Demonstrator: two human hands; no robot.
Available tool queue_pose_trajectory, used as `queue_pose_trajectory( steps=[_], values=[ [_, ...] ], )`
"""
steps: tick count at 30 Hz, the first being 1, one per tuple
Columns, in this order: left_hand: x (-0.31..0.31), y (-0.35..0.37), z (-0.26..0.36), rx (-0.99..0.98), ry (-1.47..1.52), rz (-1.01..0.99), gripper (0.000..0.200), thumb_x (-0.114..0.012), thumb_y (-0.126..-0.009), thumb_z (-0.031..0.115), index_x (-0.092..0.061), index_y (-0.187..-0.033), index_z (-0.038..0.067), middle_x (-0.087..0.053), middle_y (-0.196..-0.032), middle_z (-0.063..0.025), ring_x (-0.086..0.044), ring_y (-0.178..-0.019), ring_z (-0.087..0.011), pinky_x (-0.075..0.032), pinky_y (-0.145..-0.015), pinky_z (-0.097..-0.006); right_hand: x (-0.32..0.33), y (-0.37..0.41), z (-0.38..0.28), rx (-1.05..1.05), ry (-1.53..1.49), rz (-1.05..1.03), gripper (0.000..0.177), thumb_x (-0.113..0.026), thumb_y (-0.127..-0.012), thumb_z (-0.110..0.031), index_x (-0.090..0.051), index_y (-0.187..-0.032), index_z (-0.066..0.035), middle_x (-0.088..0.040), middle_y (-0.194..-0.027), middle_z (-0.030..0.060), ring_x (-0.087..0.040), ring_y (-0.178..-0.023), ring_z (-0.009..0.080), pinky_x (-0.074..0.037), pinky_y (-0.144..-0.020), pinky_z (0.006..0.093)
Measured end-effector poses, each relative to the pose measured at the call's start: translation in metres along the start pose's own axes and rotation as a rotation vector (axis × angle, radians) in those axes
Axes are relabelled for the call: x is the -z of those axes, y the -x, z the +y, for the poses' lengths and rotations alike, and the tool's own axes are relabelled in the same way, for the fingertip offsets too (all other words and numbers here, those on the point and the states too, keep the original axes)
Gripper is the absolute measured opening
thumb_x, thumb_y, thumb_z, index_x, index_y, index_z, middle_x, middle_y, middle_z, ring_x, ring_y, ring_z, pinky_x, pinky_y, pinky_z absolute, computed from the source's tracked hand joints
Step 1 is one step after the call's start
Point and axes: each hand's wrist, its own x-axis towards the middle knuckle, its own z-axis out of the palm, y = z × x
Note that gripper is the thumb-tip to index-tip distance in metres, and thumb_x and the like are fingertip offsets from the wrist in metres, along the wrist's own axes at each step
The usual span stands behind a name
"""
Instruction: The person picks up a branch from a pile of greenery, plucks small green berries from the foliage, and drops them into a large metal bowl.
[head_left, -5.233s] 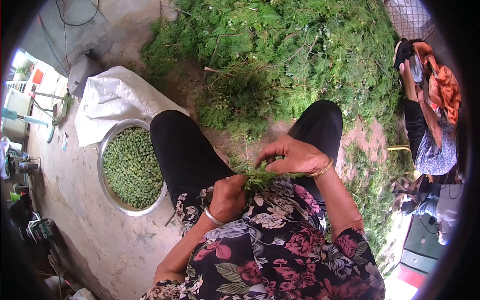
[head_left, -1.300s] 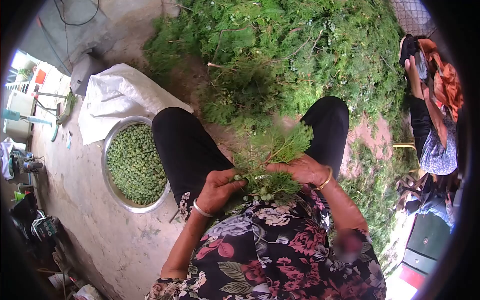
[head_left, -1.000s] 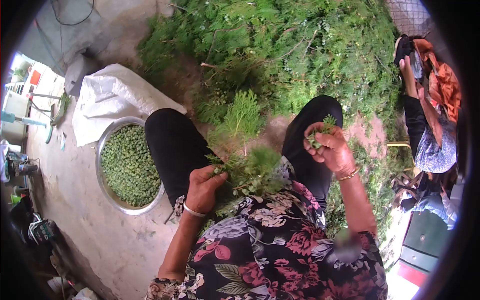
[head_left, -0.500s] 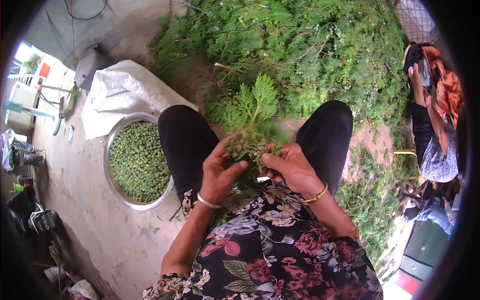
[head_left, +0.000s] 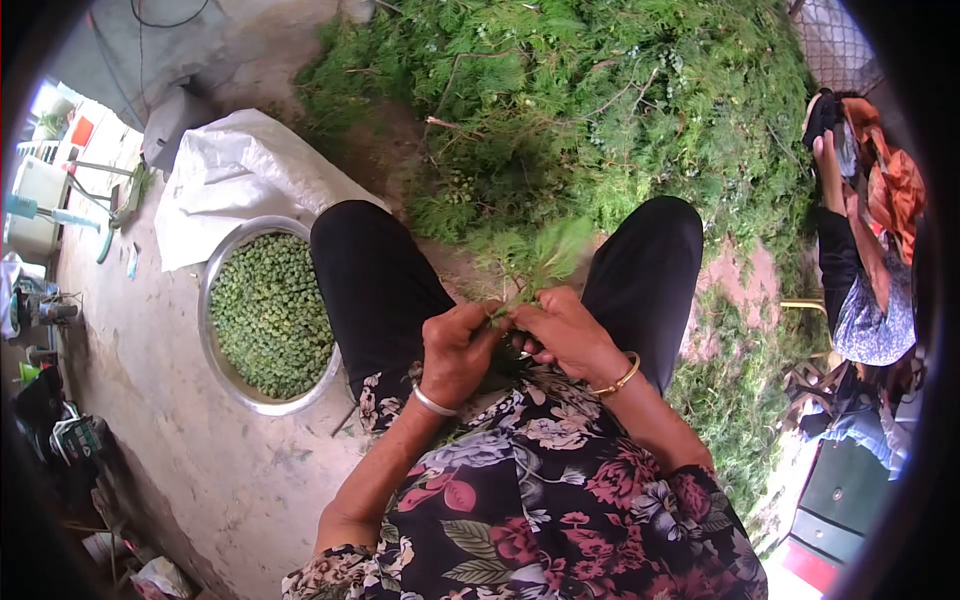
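Between my knees, both hands meet on a leafy evergreen sprig (head_left: 552,258), its flat fronds pointing away from me and blurred. My left hand (head_left: 455,350) is closed, with thumb and forefinger pinched at the sprig's lower end. Beside it and nearly touching, my right hand (head_left: 568,332) is closed around the stem, fingers curled under. What lies inside the fingers is hidden. Left of my knee stands a round metal basin (head_left: 208,345) filled with small green cones (head_left: 272,315).
Cut evergreen branches (head_left: 600,120) form a large heap ahead and to the right. A white sack (head_left: 235,170) lies behind the basin on the concrete floor (head_left: 240,480). Another person's arm (head_left: 828,175) shows at the far right, near orange cloth (head_left: 890,190).
My left hand has turned and closed in toward the right hand. The sprig's fronds have swung to the right and dropped lower.
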Motion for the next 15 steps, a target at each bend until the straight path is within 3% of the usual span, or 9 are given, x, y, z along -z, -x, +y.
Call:
queue_pose_trajectory(
  steps=[1, 5, 8, 10, 12, 15],
  values=[
    [0.000, 0.000, 0.000, 0.031, -0.055, -0.008, 0.006, -0.062, -0.080, -0.001, -0.065, -0.085, -0.003, -0.058, -0.064, -0.0022, -0.049, -0.061, -0.0036, -0.042, -0.054, -0.0225, 0.000, 0.001, 0.001, 0.000, -0.001, 0.002, 0.023, -0.058, -0.092, -0.020, -0.058, -0.087, 0.002, -0.058, -0.067, 0.0053, -0.048, -0.050, 0.0058, -0.035, -0.038, 0.0179],
    [-0.003, -0.003, 0.004, 0.137, 0.156, 0.051, 0.008, -0.063, -0.081, 0.003, -0.063, -0.078, -0.004, -0.053, -0.057, -0.0044, -0.047, -0.054, -0.0053, -0.038, -0.048, -0.0275, 0.004, 0.006, 0.001, 0.136, 0.170, -0.094, 0.026, -0.055, -0.092, -0.024, -0.058, -0.089, 0.002, -0.058, -0.068, 0.0039, -0.050, -0.055, 0.0059, -0.039, -0.043, 0.0187],
    [-0.002, -0.005, 0.004, 0.265, 0.324, 0.027, 0.015, -0.062, -0.082, 0.005, -0.059, -0.071, -0.004, -0.049, -0.057, 0.0024, -0.041, -0.054, -0.0033, -0.035, -0.047, -0.0245, 0.009, 0.007, 0.004, 0.185, 0.254, -0.166, 0.026, -0.054, -0.092, -0.023, -0.057, -0.093, 0.002, -0.059, -0.071, 0.0050, -0.051, -0.057, 0.0062, -0.041, -0.046, 0.0193],
    [0.002, -0.007, 0.000, 0.480, 0.518, 0.068, 0.018, -0.061, -0.083, 0.005, -0.058, -0.066, 0.000, -0.048, -0.059, 0.0063, -0.040, -0.055, -0.0022, -0.032, -0.048, -0.0220, 0.012, 0.009, 0.006, 0.205, 0.271, -0.191, 0.024, -0.054, -0.092, -0.021, -0.057, -0.094, 0.002, -0.060, -0.073, 0.0056, -0.051, -0.059, 0.0059, -0.041, -0.047, 0.0190],
    [0.010, -0.009, -0.008, 0.490, 0.609, 0.096, 0.018, -0.061, -0.084, 0.006, -0.059, -0.067, 0.001, -0.048, -0.059, 0.0071, -0.040, -0.057, -0.0016, -0.032, -0.049, -0.0212, 0.015, 0.015, 0.005, 0.156, 0.019, -0.332, 0.023, -0.054, -0.091, -0.017, -0.056, -0.098, 0.004, -0.062, -0.077, 0.0082, -0.053, -0.061, 0.0065, -0.042, -0.048, 0.0186],
    [0.007, -0.009, -0.019, 0.469, 0.726, 0.152, 0.016, -0.059, -0.086, 0.007, -0.060, -0.071, 0.002, -0.049, -0.063, 0.0068, -0.041, -0.058, -0.0019, -0.032, -0.050, -0.0207, 0.015, 0.021, 0.005, 0.148, -0.203, -0.313, 0.018, -0.052, -0.088, -0.008, -0.054, -0.101, 0.005, -0.064, -0.086, 0.0126, -0.054, -0.065, 0.0080, -0.042, -0.049, 0.0188]
  ],
)
